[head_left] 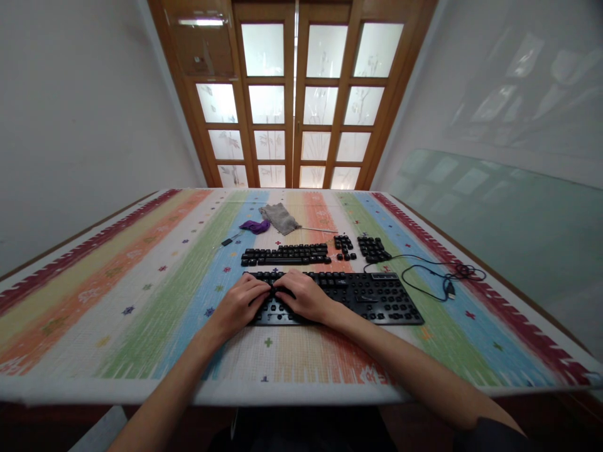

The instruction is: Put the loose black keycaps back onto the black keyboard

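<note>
A black keyboard (377, 296) lies on the striped mat, and many of its sockets look bare. My left hand (241, 302) and my right hand (305, 295) rest on its left end. Their curled fingertips meet over the upper-left keys. What they pinch is hidden between the fingers. Just behind the keyboard, loose black keycaps are laid out in keyboard order: a long block (285, 254), a small cluster (345, 247) and a number-pad block (373, 248).
A grey cloth (280, 218), a purple cloth (255, 226), a small black tool (227, 242) and a thin stick (318, 230) lie farther back. The keyboard cable (438, 279) coils at the right. Wooden glazed doors (296, 94) stand beyond the table (70, 276).
</note>
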Motion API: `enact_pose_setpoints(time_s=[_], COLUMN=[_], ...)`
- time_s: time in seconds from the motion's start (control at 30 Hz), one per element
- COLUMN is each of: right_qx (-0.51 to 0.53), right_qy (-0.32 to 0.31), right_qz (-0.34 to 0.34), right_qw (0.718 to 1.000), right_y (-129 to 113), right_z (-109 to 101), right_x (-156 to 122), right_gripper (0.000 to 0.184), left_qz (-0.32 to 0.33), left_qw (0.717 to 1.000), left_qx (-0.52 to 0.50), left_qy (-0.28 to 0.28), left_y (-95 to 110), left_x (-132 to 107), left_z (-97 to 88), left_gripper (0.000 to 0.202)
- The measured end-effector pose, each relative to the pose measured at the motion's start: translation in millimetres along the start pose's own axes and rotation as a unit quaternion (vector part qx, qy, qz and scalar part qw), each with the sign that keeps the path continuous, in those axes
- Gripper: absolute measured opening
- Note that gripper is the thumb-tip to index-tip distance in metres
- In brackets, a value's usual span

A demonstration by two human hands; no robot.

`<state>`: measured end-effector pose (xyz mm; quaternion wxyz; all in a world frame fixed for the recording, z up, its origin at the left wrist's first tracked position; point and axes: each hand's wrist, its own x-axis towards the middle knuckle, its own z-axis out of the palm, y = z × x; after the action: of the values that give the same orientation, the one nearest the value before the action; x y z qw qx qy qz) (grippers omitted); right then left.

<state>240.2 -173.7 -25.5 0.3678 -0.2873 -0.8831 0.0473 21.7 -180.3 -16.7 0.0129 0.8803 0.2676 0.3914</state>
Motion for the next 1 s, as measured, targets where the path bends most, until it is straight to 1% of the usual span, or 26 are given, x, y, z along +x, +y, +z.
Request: enact_pose_setpoints(time_s=[0.23,0.37,0.47,0.6,0.77,0.87,1.0], right_qx=[-0.055,-0.051,-0.039,-0.035,-0.033,-0.068,-0.121], right_qy=[-0.007,-0.009,-0.011,-0.013,-0.007,-0.006,-0.028], right_qz=[-0.011,-0.022,-0.020,-0.019,-0.029,-0.039,-0.069], right_qw=[0.998,0.998,0.999,0.999,0.999,0.997,0.990], right_y=[-0.8,-1.1,-1.5,-2.1,-5.1,-6.4,-6.9], right_z=[4.3,3.6,2.1,1.2,0.2,0.3,1.6], right_x=[1.3,1.9,1.9,2.2,3.4,4.4,8.1], right_gripper=[0.006,0.011,0.011,0.009,0.014,0.017,0.022], left_qz=[0.007,0.012,0.012,0.012,0.010,0.008,0.000], left_qw=[1.000,1.000,1.000,1.000,0.999,0.999,0.997], left_qx=[0.005,0.010,0.013,0.019,0.042,0.047,0.061], left_qy=[0.008,0.019,0.022,0.011,-0.004,-0.012,-0.040], left_y=[-2.2,-2.1,-2.2,-1.6,1.6,3.7,7.7], left_x=[-4.5,-4.0,-3.4,-3.8,-2.1,0.1,1.2], left_z=[3.5,3.6,3.1,3.6,3.5,3.4,3.4], left_gripper=[0.018,0.017,0.017,0.019,0.021,0.021,0.021])
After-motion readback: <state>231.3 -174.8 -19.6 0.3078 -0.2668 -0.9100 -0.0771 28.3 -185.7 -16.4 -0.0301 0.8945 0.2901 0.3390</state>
